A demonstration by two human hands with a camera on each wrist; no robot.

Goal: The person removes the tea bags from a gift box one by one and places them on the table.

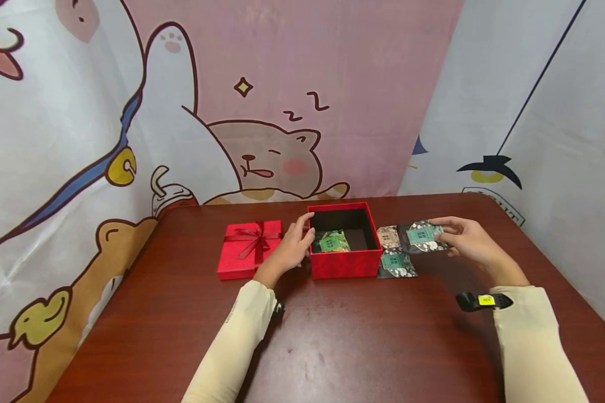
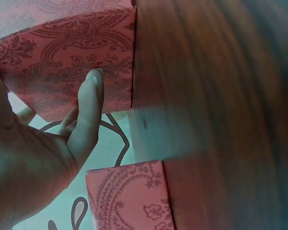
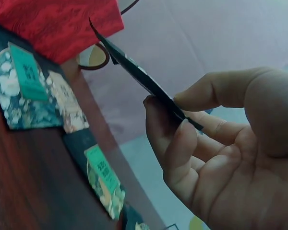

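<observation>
An open red box (image 1: 345, 266) with a dark inside stands on the table, and a flat packet with a green label (image 1: 334, 241) lies in it. My left hand (image 1: 297, 240) is at the box's left wall; in the left wrist view its extended thumb (image 2: 89, 108) lies along the patterned red side. To the right of the box, my right hand (image 1: 466, 240) pinches a dark flat packet (image 1: 422, 236) between thumb and fingers. The right wrist view shows this packet (image 3: 144, 79) nearly edge-on, raised above several others, among them a teal-labelled packet (image 3: 29, 86) and a pinkish one (image 3: 67, 100).
A red lid (image 1: 239, 260) with a ribbon bow (image 1: 256, 239) lies left of the box, beside my left hand. The dark wooden table (image 1: 358, 347) ends at a cartoon-printed cloth (image 1: 373, 112) behind and on both sides.
</observation>
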